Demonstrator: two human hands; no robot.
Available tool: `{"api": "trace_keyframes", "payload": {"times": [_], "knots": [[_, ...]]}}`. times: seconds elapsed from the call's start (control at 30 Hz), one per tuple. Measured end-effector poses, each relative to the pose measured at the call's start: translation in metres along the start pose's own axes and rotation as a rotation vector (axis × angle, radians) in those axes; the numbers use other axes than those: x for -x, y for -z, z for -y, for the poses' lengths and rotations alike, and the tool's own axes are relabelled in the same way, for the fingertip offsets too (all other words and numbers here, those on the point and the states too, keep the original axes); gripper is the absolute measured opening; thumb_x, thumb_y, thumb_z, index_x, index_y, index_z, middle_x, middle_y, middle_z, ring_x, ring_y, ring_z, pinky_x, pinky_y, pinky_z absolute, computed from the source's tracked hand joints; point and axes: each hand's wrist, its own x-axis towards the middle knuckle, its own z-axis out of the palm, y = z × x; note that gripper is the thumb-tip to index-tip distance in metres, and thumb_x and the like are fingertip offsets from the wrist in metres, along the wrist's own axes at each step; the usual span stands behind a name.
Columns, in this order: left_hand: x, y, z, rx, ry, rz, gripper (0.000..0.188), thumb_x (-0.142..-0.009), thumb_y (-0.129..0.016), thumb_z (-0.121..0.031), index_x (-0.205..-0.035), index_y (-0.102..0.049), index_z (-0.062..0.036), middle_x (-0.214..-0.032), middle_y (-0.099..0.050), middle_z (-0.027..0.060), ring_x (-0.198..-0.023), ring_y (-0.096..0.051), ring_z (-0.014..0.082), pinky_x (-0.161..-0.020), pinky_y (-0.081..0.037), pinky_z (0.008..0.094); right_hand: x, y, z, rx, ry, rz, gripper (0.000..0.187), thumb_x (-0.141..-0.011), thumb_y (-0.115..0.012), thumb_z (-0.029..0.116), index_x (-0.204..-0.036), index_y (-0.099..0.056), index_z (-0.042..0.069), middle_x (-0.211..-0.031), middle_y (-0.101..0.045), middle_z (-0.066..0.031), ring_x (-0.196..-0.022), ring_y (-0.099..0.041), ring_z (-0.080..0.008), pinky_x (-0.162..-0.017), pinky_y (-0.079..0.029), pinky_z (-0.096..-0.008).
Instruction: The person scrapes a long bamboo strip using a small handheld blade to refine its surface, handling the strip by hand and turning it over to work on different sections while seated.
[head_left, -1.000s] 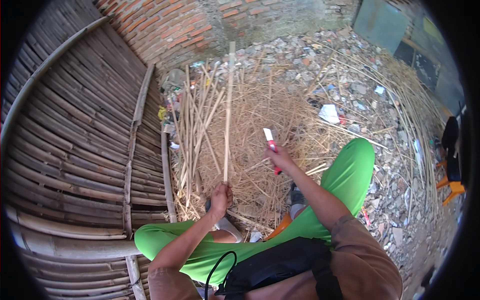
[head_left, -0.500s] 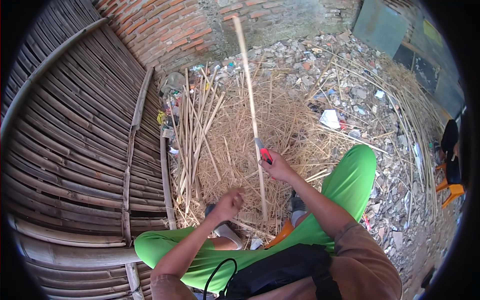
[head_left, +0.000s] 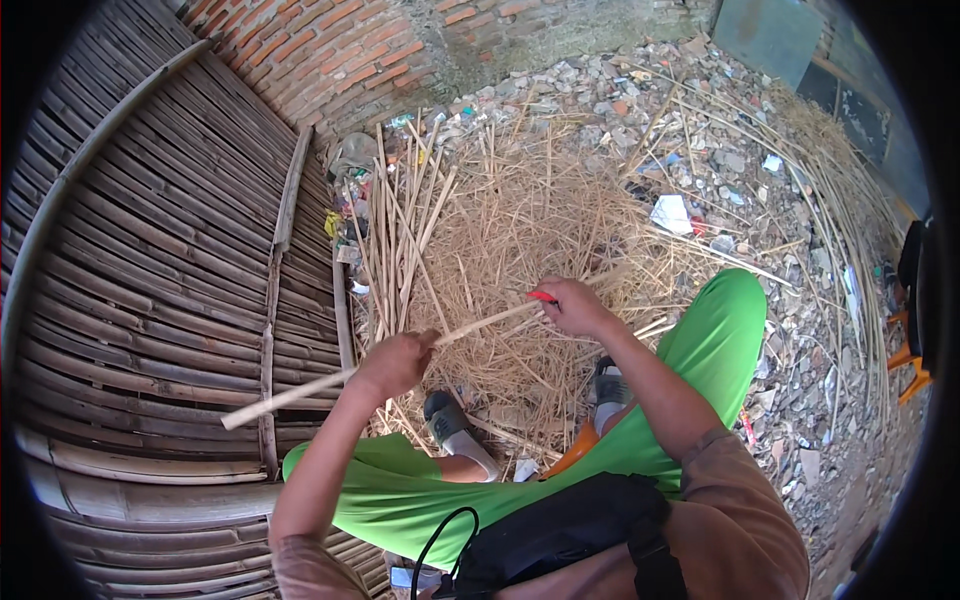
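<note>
A long pale bamboo strip [head_left: 295, 400] slants across in front of me, its near end out at the left and its far end past my right hand. My left hand [head_left: 392, 364] is closed around the strip toward its near end. In my right hand [head_left: 577, 307], the fingers are wrapped round a utility knife [head_left: 543, 297], whose red end sticks out toward the left. That hand is at the strip too; whether the blade touches it is hidden. Below both hands lies a heap of straw-coloured shavings [head_left: 510, 230].
A bamboo slat wall [head_left: 150, 300] stands close on my left. Cut strips [head_left: 400, 230] lie beside it. Rubble [head_left: 790, 350] covers the ground on the right, with a white scrap [head_left: 670, 214]. Beyond is a brick wall [head_left: 330, 60]; an orange stool [head_left: 910, 370] stands at far right.
The strip has swung from nearly upright to a low slant, leftward at its near end. My left hand has moved left and taken hold of it. My right hand has moved slightly up and right.
</note>
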Motion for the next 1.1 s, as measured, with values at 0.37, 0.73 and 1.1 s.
{"api": "trace_keyframes", "payload": {"times": [0.37, 0.73, 1.1], "knots": [[-0.011, -0.092, -0.090, 1.894, 0.465, 0.138, 0.012, -0.099, -0.048, -0.012, -0.109, -0.051, -0.0047, -0.073, -0.056, 0.0040, -0.050, -0.039, 0.0094, -0.045, -0.032, 0.0233, 0.011, 0.016, 0.043, -0.055, -0.408, -0.188, 0.038, -0.098, -0.053, 0.046, -0.114, -0.063, 0.013, -0.097, -0.069, -0.0121, -0.090, -0.068, -0.0288, -0.078, -0.052, -0.0457], [-0.037, -0.129, -0.083, 1.932, 0.477, -0.143, 0.010, -0.100, -0.047, -0.015, -0.098, -0.053, -0.0073, -0.071, -0.049, -0.0006, -0.051, -0.036, 0.0072, -0.044, -0.028, 0.0228, 0.033, -0.048, 0.005, 0.111, -0.259, -0.002, 0.039, -0.098, -0.049, 0.046, -0.103, -0.059, 0.008, -0.083, -0.069, -0.0179, -0.079, -0.067, -0.0386, -0.071, -0.052, -0.0507], [-0.023, -0.158, -0.093, 1.918, 0.390, -0.134, 0.016, -0.103, -0.047, -0.021, -0.100, -0.055, -0.0079, -0.068, -0.047, -0.0012, -0.046, -0.034, 0.0067, -0.041, -0.026, 0.0226, 0.030, -0.065, 0.024, 0.109, -0.152, 0.027, 0.037, -0.096, -0.053, 0.046, -0.096, -0.058, 0.009, -0.071, -0.065, -0.0169, -0.068, -0.065, -0.0401, -0.063, -0.050, -0.0520]]}}
